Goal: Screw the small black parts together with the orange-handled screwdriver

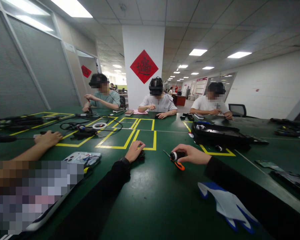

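My left hand (135, 150) rests on the green table, fingers curled over a small dark part (141, 155) that they mostly cover. To its right, my right hand (191, 154) grips a short black cylinder with a white band (175, 156), held sideways between thumb and fingers. Just below it is an orange-handled tool (180, 165), partly hidden by the cylinder. A thin metal shaft (166, 153) points up and left from there; I cannot tell which of the two it belongs to. A white and blue glove (227, 203) lies near my right forearm.
A black housing (220, 133) stands at the right, with another small black-and-white cylinder (219, 148) before it. Cables (77, 128) and a white ring (99, 126) lie left. A co-worker's hand (48, 138) reaches in beside a metal-coloured part (83, 158). Three people sit opposite.
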Tool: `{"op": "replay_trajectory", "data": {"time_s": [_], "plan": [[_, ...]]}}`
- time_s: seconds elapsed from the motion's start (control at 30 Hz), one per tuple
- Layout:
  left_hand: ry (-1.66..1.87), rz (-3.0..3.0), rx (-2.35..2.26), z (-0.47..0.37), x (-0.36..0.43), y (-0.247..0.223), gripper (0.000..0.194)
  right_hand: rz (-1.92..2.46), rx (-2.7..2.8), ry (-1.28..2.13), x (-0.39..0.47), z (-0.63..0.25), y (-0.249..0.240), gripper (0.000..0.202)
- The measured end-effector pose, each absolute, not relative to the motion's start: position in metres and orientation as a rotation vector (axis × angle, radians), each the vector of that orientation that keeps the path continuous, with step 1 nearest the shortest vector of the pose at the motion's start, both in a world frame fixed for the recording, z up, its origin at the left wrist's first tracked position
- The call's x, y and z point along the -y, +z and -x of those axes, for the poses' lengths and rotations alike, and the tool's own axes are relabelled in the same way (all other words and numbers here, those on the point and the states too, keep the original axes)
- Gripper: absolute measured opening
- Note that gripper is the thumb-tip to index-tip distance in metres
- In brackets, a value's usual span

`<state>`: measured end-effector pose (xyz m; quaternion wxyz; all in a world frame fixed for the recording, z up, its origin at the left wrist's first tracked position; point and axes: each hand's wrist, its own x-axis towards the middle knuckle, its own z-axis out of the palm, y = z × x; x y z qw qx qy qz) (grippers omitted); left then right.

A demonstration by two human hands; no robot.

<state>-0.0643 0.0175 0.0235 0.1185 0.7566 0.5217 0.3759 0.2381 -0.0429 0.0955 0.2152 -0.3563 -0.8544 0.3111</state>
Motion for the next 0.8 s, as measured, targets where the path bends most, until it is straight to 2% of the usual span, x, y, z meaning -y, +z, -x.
{"op": "replay_trajectory", "data": {"time_s": [0.07,0.13,0.27,0.5,0.7,0.8], "plan": [[1.272,-2.268,-1.423,0.054,-0.003,0.035,0.031,0.917,2.447,0.769,0.044,-0.212,0.089,0.043],[1.302,-2.289,-1.23,0.037,0.016,0.045,0.03,0.871,2.488,0.714,0.042,-0.196,0.084,0.043],[1.066,-2.047,-0.889,-0.001,0.045,0.051,0.037,0.773,2.507,0.743,0.042,-0.18,0.08,0.045],[0.601,-1.522,-0.724,-0.016,0.043,0.034,0.046,0.733,2.428,0.932,0.048,-0.182,0.081,0.044],[0.884,-1.313,-0.716,-0.014,0.032,0.016,0.042,1.0,2.072,0.408,0.05,-0.202,0.04,0.033],[1.028,-1.235,-0.695,-0.021,0.025,0.009,0.038,1.204,2.086,0.248,0.051,-0.207,0.012,0.028]]}}
